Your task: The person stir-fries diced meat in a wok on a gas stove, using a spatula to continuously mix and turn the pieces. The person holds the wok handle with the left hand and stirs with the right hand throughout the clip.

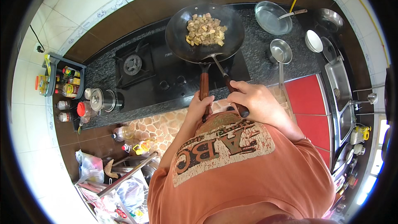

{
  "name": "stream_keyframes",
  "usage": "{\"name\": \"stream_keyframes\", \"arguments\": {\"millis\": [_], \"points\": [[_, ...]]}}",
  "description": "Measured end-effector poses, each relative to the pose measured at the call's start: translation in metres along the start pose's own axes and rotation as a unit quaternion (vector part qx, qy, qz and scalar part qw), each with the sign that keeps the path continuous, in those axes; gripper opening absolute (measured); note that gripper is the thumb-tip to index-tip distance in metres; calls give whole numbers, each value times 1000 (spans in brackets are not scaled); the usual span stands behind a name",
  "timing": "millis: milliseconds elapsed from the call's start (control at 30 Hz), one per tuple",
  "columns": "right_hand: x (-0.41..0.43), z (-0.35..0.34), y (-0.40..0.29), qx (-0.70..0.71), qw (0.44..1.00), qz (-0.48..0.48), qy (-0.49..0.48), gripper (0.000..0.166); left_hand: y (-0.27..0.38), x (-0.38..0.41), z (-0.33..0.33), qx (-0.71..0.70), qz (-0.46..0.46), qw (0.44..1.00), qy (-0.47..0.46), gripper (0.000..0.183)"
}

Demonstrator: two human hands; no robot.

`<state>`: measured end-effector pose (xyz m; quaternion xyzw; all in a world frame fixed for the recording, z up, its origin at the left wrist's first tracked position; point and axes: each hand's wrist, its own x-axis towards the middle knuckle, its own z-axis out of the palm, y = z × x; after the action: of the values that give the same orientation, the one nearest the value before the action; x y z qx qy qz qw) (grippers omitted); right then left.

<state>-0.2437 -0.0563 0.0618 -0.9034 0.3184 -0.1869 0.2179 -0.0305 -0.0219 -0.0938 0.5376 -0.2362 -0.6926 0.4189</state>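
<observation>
A dark wok [177,34] sits on the right side of the black gas hob [146,96]. Browned pieces of meat [206,29] with some yellowish slices lie heaped in its far half. My left hand [200,107] is wrapped around the wok's wooden handle [204,84]. In my right hand [255,99] is the dark handle of a metal wok spatula [219,65]. The spatula's blade rests inside the near rim of the wok, apart from the meat.
Right of the hob stand a glass bowl [267,21] with a knife [293,14] across it, a metal ladle [280,51] and a white bowl [314,41]. A steel sink [339,84] lies farther right. At left are a lidded pot [102,99], another burner [132,64] and a bottle rack [68,77].
</observation>
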Motion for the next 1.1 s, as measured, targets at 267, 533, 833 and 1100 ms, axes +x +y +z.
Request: {"name": "stream_keyframes", "arguments": {"millis": [267, 533, 833, 1100], "points": [[-8, 3, 0, -3, 1000, 18, 0, 20, 7, -7, 3, -38, -34, 999, -8, 43], [-8, 4, -2, -12, 999, 39, -17, 25, 2, -4, 0, -26, -22, 999, -11, 45], [-7, 11, 1, -25, 999, 10, 17, 24, 10, -6, 0, -12, -52, 998, -30, 42], [-6, 11, 1, -30, 999, 19, 3, 25, 12, -10, 0, -1, -66, 997, -30, 39]]}}
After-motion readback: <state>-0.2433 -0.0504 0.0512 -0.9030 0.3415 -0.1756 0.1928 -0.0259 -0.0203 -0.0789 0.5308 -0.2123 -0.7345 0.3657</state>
